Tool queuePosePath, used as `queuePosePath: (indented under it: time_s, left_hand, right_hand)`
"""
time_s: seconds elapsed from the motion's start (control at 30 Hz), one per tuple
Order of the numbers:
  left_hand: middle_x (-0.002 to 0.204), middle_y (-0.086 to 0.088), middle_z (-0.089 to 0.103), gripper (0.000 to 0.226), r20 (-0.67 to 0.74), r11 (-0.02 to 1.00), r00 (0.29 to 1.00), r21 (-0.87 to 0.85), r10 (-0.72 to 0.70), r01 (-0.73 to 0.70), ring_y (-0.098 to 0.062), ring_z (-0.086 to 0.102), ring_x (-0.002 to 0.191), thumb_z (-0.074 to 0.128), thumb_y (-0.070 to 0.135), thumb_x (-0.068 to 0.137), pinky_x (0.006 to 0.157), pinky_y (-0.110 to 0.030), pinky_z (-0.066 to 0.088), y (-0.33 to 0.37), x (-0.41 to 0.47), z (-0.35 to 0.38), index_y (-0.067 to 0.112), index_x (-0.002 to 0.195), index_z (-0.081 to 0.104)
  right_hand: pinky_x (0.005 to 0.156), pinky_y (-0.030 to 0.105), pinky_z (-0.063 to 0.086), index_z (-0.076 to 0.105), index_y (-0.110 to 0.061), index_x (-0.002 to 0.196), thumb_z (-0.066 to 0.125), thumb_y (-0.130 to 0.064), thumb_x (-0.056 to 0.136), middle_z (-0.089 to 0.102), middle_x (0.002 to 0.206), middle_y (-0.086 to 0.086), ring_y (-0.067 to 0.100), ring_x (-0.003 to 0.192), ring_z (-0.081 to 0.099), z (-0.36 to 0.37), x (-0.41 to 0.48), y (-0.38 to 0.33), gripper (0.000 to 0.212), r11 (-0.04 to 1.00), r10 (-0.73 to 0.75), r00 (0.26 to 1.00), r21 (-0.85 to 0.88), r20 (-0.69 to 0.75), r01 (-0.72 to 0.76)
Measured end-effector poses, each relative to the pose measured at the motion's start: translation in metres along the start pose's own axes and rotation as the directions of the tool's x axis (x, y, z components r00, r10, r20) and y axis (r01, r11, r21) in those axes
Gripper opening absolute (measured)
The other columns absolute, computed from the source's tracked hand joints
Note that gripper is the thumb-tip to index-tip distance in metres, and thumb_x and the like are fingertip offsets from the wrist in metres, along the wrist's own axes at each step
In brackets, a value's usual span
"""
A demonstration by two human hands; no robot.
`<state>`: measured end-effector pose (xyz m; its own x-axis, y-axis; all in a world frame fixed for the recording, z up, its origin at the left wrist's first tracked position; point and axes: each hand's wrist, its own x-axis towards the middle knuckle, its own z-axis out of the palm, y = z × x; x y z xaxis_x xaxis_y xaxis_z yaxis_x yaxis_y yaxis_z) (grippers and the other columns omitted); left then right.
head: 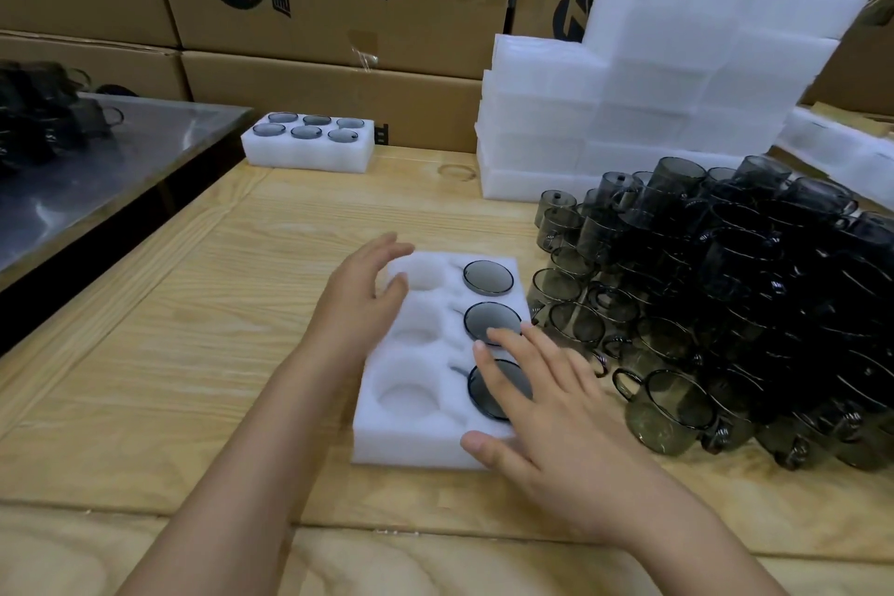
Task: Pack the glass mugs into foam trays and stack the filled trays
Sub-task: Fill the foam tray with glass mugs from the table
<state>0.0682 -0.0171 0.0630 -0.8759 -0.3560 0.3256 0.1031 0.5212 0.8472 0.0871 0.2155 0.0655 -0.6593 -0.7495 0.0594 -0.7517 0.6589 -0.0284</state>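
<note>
A white foam tray lies on a wooden table in front of a person, half packed. Three smoky glass mugs fill its right column, and the three left pockets are empty. One filled tray holding six mugs sits alone at the table's far edge, so stacking looks barely begun. A large pile of loose mugs waits just right of the tray, with a stack of foam trays behind it. Both hands are spread and hold nothing. The left hand hovers at the tray's far left corner. The right hand lies over the nearest mug, possibly touching it.
</note>
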Motion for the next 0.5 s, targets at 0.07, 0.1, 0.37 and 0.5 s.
queuePosePath:
  time_s: [0.07,0.1,0.37,0.5]
  left_hand:
    - [0.132,0.022,0.049,0.032,0.097,0.988,0.984,-0.033,0.152,-0.149,0.010,0.040,0.124,0.058,0.015,0.093,0.102,-0.006,0.030,0.022,-0.009,0.000,0.031,0.121,0.061]
    - [0.134,0.021,0.050,0.033,0.159,0.979,0.966,-0.045,0.202,-0.197,0.010,0.040,0.126,0.059,0.017,0.093,0.105,-0.009,0.029,0.032,-0.014,0.002,0.033,0.122,0.060]
    - [0.160,0.011,-0.011,0.065,0.574,0.872,0.816,0.359,0.075,-0.333,-0.002,-0.021,0.143,0.053,0.035,0.094,0.117,-0.042,-0.015,0.042,-0.029,0.021,0.042,0.148,0.016]
    - [0.160,0.012,-0.008,0.065,0.577,0.875,0.810,0.335,0.102,-0.349,0.000,-0.017,0.143,0.052,0.033,0.096,0.117,-0.040,-0.013,0.038,-0.028,0.025,0.046,0.147,0.014]
  right_hand:
    - [0.107,0.018,-0.023,-0.004,-0.032,0.150,-0.007,-0.075,0.077,-0.022,0.148,-0.028,-0.004,0.134,-0.031,0.006,0.002,0.004,0.084,0.983,-0.024,1.000,0.182,-0.002,0.024]
    - [0.112,0.018,-0.014,0.004,-0.032,0.150,0.001,-0.071,0.081,-0.019,0.148,-0.032,-0.009,0.135,-0.025,0.007,0.003,0.003,0.079,0.911,0.020,1.000,0.412,-0.008,-0.014]
    - [0.113,0.014,0.017,0.020,-0.034,0.144,0.035,-0.005,0.100,0.023,0.149,-0.023,-0.013,0.134,0.020,0.010,0.022,-0.001,0.055,0.257,0.414,0.910,0.964,-0.042,-0.073]
    - [0.104,0.002,0.021,0.028,-0.038,0.138,0.036,0.001,0.098,0.029,0.145,-0.026,-0.019,0.129,0.025,0.022,0.025,-0.004,0.056,0.223,0.456,0.888,0.973,-0.060,-0.049]
